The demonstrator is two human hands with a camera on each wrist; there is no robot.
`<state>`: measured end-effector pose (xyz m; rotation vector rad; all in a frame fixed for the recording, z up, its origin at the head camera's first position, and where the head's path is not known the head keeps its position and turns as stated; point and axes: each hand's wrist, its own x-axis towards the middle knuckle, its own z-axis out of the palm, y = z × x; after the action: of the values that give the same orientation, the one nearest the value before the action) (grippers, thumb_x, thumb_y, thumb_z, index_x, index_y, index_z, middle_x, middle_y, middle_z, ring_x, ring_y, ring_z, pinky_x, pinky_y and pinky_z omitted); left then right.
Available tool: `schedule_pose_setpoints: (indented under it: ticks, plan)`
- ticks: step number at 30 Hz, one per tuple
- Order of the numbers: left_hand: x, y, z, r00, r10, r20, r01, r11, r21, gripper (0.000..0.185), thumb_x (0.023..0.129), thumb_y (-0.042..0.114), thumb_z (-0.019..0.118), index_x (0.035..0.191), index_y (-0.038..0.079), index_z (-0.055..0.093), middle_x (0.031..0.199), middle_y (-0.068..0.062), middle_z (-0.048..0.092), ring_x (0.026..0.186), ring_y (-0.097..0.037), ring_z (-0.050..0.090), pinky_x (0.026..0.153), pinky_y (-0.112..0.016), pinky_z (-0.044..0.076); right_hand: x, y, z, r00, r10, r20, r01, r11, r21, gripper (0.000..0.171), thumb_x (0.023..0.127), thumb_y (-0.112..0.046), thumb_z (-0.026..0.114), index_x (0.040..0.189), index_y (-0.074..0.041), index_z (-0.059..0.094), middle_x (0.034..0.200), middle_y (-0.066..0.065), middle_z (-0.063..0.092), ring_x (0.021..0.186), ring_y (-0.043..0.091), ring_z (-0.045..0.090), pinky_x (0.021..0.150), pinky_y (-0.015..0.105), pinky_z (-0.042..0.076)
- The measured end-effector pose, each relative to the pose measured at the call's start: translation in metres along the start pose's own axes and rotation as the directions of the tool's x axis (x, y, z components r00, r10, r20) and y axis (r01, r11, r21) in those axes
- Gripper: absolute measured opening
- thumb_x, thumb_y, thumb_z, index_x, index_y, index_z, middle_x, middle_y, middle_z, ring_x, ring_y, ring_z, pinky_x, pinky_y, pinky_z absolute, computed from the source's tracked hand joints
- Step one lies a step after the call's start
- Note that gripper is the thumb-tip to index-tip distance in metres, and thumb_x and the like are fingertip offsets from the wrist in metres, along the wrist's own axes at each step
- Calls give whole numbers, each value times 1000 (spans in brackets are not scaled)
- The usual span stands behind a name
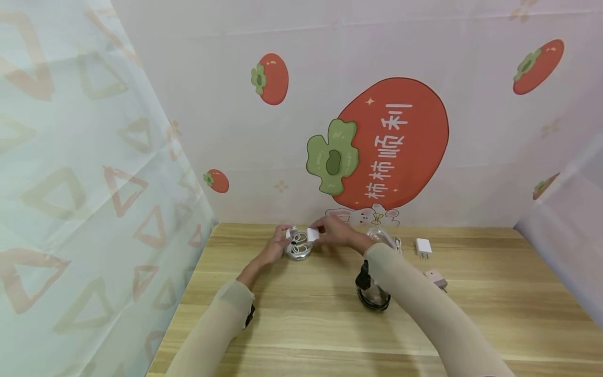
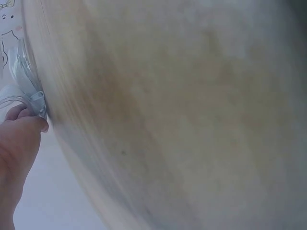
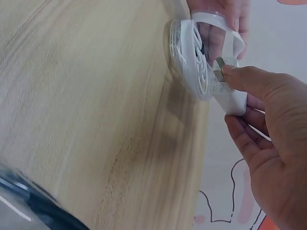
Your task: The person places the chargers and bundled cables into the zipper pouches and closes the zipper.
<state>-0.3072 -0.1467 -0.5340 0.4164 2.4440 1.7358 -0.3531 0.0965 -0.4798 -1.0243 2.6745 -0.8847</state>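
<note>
My left hand (image 1: 277, 245) grips the edge of a round clear plastic case (image 1: 299, 256) near the table's back edge. A white cable (image 3: 200, 72), coiled and tied, lies inside this case, which stands on its side in the right wrist view. Between thumb and fingers, my right hand (image 1: 335, 231) pinches a white charger plug (image 3: 231, 98) at the mouth of the case, its metal prongs under the thumb. In the left wrist view, the left hand (image 2: 21, 139) shows only at the left edge, fingers on the clear plastic.
A second clear case with a black cable (image 1: 374, 303) lies partly under the right forearm. Beside it are a white cable (image 1: 398, 245), a white charger (image 1: 423, 246) and another charger (image 1: 436, 278). A printed cloth wall (image 1: 264, 141) rises behind the wooden table (image 1: 301, 335).
</note>
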Motion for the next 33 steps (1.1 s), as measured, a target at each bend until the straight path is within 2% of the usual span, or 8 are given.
schedule_pose_setpoints:
  ticks: [7, 15, 24, 33]
  plan:
    - [-1, 0, -2, 1000, -4, 4, 4, 1000, 6, 42, 110, 5, 44, 150, -5, 34, 144, -36, 52, 133, -48, 53, 113, -46, 39, 5, -7, 9, 1000, 21, -20, -21, 999, 39, 36, 87, -10, 88, 119, 0, 77, 108, 8, 77, 98, 22, 67, 90, 37, 57]
    - [-2, -2, -2, 1000, -10, 15, 11, 1000, -23, 41, 110, 5, 43, 149, -3, 34, 143, -36, 53, 132, -48, 55, 108, -41, 44, 8, -11, 21, 999, 16, -42, -16, 1000, -1, 39, 86, -9, 89, 121, 3, 76, 111, 11, 77, 97, 20, 67, 87, 35, 57]
    - [-1, -5, 0, 999, 10, 34, -9, 999, -34, 39, 110, 2, 41, 148, -5, 32, 148, -37, 48, 137, -52, 52, 114, -49, 42, 11, -11, 29, 998, 11, -65, -13, 1000, -20, 38, 85, -13, 90, 118, 1, 78, 109, 10, 77, 97, 20, 68, 86, 35, 57]
    - [-2, -1, -1, 998, 17, 54, -15, 999, -49, 42, 110, 3, 40, 150, -6, 30, 147, -39, 49, 138, -53, 50, 112, -45, 41, 17, -9, 36, 997, 29, -67, -31, 999, -35, 35, 85, -15, 91, 116, -1, 79, 110, 9, 79, 95, 15, 68, 85, 33, 57]
